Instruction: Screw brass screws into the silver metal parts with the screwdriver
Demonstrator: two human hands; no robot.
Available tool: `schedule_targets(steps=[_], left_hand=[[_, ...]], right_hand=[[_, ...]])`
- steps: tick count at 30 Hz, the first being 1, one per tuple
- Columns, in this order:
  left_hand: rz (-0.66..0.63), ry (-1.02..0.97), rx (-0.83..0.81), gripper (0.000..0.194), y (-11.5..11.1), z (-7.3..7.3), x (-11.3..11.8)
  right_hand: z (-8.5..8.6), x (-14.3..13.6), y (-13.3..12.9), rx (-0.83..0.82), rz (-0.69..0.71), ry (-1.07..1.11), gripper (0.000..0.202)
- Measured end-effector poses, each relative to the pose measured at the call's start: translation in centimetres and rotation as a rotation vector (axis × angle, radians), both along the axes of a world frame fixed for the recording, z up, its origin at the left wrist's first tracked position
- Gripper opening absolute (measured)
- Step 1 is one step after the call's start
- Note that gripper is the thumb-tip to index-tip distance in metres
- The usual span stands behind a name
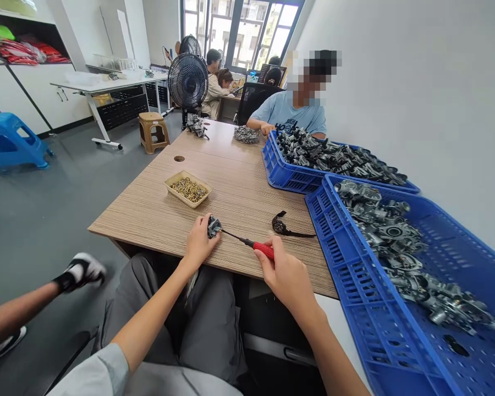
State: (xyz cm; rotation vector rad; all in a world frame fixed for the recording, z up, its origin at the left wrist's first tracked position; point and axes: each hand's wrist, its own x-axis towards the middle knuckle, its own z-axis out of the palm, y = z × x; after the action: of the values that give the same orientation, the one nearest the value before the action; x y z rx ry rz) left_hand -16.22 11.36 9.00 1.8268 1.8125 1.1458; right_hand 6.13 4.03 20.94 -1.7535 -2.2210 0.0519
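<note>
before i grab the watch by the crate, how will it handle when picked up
The watch will probably feel floppy at the ends, since its dark strap lies open and curves loosely on the table. The rounded case looks like the heavier part, so lifting by the strap would likely let it swing. It seems unlikely to roll, with the strap spread out beside it.

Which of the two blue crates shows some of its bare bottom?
The nearer crate, on the right: its holed bottom shows beside the metal parts. In the farther crate, no bottom shows.
</note>
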Motion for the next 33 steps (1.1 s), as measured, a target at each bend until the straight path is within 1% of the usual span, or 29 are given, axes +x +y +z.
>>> schedule_targets(steps=[2,3,6,8,12,18,33], left_hand=[[0.000,-0.006,0.000,0.056,0.00,0.00,-0.02],[0.000,-0.008,0.001,0.056,0.00,-0.01,-0.03],[-0.002,-0.005,0.003,0.056,0.03,-0.09,-0.05],[-0.004,-0.001,-0.003,0.056,0.06,-0.11,-0.04],[0.005,0.000,-0.022,0.057,0.05,0.01,0.02],[0.007,-0.018,-0.027,0.054,-0.03,0.33,0.04],[0.014,-0.021,-0.020,0.055,-0.11,0.43,0.01]], right_hand=[[-0.13,-0.09,-0.02,0.012,-0.062,-0.073,0.023],[-0.17,-0.10,0.00,0.015,-0.054,-0.065,0.023],[-0.24,-0.04,0.10,0.029,0.064,0.049,0.018],[-0.34,0.00,0.18,0.052,0.111,0.109,0.018],[-0.68,-0.06,0.33,0.074,0.078,0.168,0.019],[-0.85,-0.14,0.32,0.046,0.088,0.226,0.018],[-1.03,-0.27,0.22,0.070,0.084,0.212,0.019]])
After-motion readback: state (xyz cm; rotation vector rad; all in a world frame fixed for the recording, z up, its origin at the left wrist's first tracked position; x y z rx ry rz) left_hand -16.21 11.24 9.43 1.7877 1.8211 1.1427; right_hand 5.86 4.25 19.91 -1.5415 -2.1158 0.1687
